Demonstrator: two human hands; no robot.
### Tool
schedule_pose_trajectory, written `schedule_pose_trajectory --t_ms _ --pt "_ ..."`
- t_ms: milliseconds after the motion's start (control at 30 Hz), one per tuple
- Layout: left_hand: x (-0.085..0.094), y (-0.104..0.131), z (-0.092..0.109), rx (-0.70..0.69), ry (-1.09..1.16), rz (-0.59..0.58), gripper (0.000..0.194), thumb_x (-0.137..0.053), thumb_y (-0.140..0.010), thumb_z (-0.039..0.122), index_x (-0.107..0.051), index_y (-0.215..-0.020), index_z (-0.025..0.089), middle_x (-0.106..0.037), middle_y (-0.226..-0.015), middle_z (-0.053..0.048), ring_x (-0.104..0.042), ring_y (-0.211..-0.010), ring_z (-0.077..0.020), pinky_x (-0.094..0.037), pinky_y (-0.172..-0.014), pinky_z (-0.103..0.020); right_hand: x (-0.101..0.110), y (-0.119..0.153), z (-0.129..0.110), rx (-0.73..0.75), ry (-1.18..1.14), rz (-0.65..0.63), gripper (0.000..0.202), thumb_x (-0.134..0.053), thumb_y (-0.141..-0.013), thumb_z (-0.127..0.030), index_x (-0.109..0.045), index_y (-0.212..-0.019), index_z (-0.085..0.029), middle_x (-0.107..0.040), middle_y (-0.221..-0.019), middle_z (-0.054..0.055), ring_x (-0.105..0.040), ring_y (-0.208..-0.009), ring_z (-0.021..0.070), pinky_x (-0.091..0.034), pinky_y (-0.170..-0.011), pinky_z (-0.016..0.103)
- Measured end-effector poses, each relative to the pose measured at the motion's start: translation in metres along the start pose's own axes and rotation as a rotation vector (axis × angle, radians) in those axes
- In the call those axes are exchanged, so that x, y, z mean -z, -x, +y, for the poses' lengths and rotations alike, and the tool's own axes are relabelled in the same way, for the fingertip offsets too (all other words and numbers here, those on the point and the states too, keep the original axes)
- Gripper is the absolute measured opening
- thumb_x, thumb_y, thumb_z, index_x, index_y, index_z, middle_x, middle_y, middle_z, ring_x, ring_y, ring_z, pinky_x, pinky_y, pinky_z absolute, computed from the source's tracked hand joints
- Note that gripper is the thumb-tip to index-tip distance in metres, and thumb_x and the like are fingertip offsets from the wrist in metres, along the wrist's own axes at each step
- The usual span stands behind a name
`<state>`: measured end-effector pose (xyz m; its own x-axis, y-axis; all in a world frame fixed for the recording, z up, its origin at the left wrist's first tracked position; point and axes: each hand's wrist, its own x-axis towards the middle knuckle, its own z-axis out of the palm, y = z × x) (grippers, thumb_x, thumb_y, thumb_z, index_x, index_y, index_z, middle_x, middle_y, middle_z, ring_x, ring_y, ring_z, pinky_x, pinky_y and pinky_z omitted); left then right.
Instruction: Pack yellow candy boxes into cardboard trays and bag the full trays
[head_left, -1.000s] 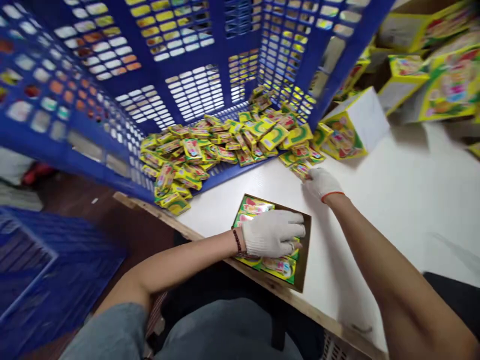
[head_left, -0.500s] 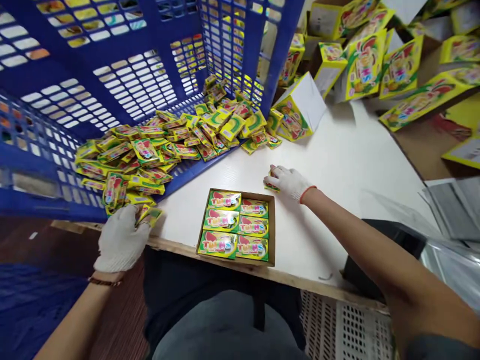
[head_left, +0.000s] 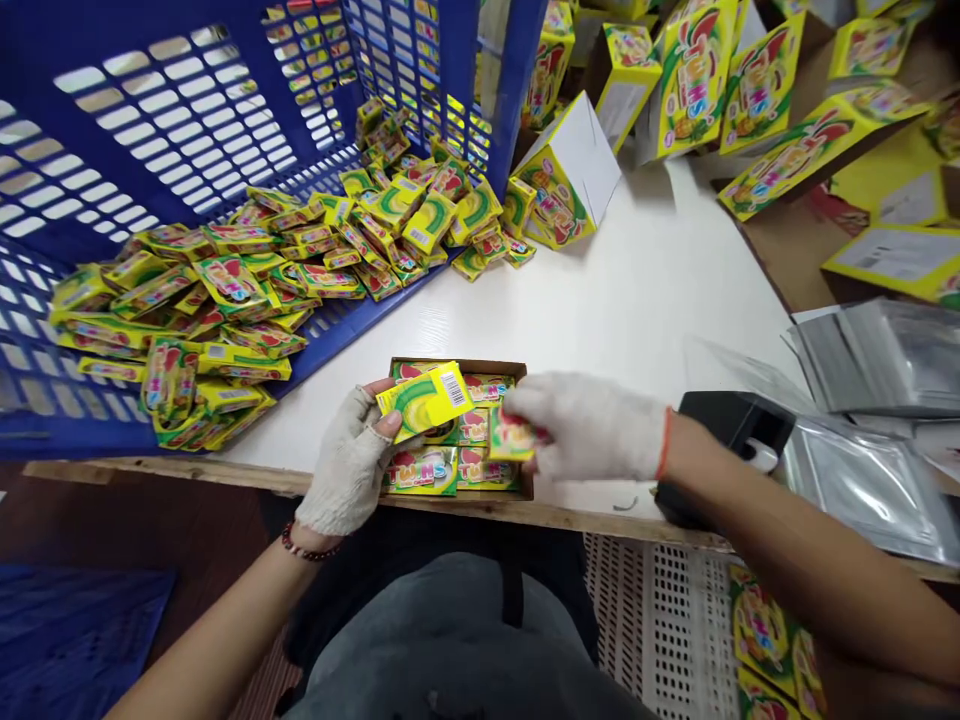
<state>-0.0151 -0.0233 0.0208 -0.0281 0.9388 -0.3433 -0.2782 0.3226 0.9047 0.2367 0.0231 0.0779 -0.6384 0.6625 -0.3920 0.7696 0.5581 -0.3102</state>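
White tabletop (head_left: 645, 300) bears blue crate (head_left: 271, 110); left fingers (head_left: 388, 425) pinch yellow packet (head_left: 425, 402), right fingers (head_left: 527, 396) grip blurred packet (head_left: 508, 438).

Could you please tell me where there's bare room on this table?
Bare white tabletop lies between the blue lattice plastic crate, yellow printed cardboard cartons and shallow brown cardboard tray. Crowded: over the tray, by the white-gloved left hand and right hand; far right, with cartons.
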Motion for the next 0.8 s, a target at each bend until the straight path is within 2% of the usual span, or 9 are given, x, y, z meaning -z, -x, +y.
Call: schedule_pose_trajectory --t_ms 67,167,233,367,467,633,700,800 --pt "-0.004 -0.005 -0.003 -0.022 0.004 -0.025 0.058 -0.081 -0.072 0.040 -0.054 -0.118 0.018 -0.068 -0.116 -0.010 -0.070 -0.100 -0.0248 -0.063 -0.073 -0.031 -0.014 -0.009 -0.027 0.024 0.120 -0.092 0.037 -0.062 -0.071 -0.027 -0.066 -0.105 -0.013 -0.068 -0.099 0.015 -0.061 -0.085 0.0276 -0.044 -0.071 0.037" --pt "-0.002 -0.007 -0.004 -0.057 0.008 -0.021 0.058 -0.082 -0.071 0.040 -0.055 -0.116 0.017 -0.070 -0.115 -0.010 -0.069 -0.103 -0.0246 -0.061 -0.080 -0.032 -0.034 -0.031 -0.043 0.039 0.188 -0.166 0.042 -0.062 -0.073 -0.024 -0.067 -0.112 -0.009 -0.068 -0.106 0.020 -0.064 -0.090 0.0319 -0.046 -0.070 0.039" --pt "0.000 -0.005 -0.005 -0.051 0.029 0.002 0.059 -0.083 -0.069 0.040 -0.055 -0.115 0.017 -0.070 -0.112 -0.010 -0.070 -0.100 -0.0234 -0.061 -0.081 -0.032 -0.039 -0.041 -0.041 0.052 0.168 -0.211 0.044 -0.065 -0.074 -0.026 -0.067 -0.115 -0.009 -0.066 -0.113 0.021 -0.065 -0.096 0.0322 -0.047 -0.071 0.038" --pt "0.003 -0.002 -0.008 -0.023 0.070 0.029 0.062 -0.084 -0.068 0.040 -0.053 -0.117 0.017 -0.071 -0.107 -0.008 -0.071 -0.094 -0.0222 -0.062 -0.078 -0.032 -0.032 -0.045 -0.028 0.064 0.059 -0.345 0.053 -0.073 -0.073 -0.031 -0.065 -0.122 -0.014 -0.064 -0.121 0.016 -0.064 -0.103 0.0292 -0.047 -0.073 0.033" --pt "0.003 -0.003 -0.009 -0.026 0.054 0.013 0.060 -0.083 -0.070 0.040 -0.054 -0.117 0.017 -0.071 -0.103 -0.007 -0.071 -0.092 -0.0206 -0.061 -0.077 -0.030 -0.028 -0.047 -0.025 0.014 0.070 -0.387 0.047 -0.072 -0.075 -0.028 -0.066 -0.120 -0.017 -0.067 -0.118 0.013 -0.064 -0.102 0.0281 -0.045 -0.071 0.032" --pt "0.003 -0.005 -0.008 -0.033 -0.028 0.007 0.059 -0.081 -0.072 0.042 -0.055 -0.119 0.017 -0.070 -0.102 -0.006 -0.070 -0.087 -0.0187 -0.059 -0.067 -0.024 -0.028 -0.056 -0.033 0.030 0.084 -0.600 0.040 -0.071 -0.074 -0.022 -0.069 -0.113 -0.020 -0.070 -0.113 0.010 -0.066 -0.097 0.0263 -0.043 -0.064 0.030" --pt "0.003 -0.005 -0.008 -0.023 -0.032 0.016 0.059 -0.081 -0.072 0.042 -0.054 -0.119 0.018 -0.070 -0.099 -0.005 -0.070 -0.085 -0.0183 -0.059 -0.063 -0.024 -0.028 -0.058 -0.035 0.030 0.075 -0.595 0.033 -0.068 -0.076 -0.021 -0.069 -0.109 -0.020 -0.071 -0.111 0.009 -0.067 -0.095 0.0255 -0.043 -0.063 0.029" --pt "0.001 -0.005 -0.008 -0.011 -0.008 0.028 0.059 -0.082 -0.070 0.042 -0.054 -0.117 0.018 -0.069 -0.096 -0.004 -0.070 -0.081 -0.0176 -0.058 -0.060 -0.023 -0.033 -0.057 -0.035 -0.023 0.114 -0.502 0.034 -0.066 -0.079 -0.023 -0.067 -0.113 -0.018 -0.071 -0.112 0.013 -0.068 -0.098 0.0285 -0.047 -0.066 0.031"
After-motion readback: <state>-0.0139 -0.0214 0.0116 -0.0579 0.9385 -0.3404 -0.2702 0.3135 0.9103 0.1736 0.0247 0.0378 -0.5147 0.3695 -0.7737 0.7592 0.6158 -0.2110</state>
